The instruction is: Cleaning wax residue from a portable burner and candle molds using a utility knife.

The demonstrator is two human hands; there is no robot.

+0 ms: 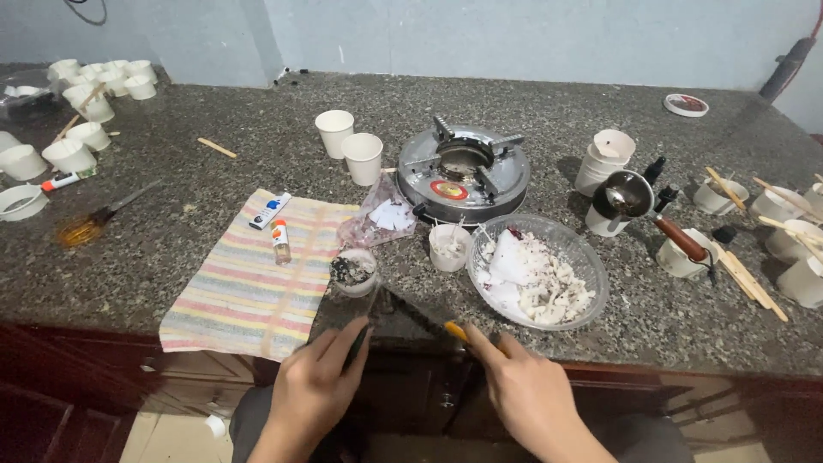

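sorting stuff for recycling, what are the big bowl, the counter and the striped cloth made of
Bowl: looks like clear plastic or glass; its see-through wall shows the white scraps inside, and I cannot tell which of the two.
Counter: speckled grey stone, likely granite, with a dull sheen.
Cloth: woven fabric, probably cotton, matte, with pastel stripes and soft edges.
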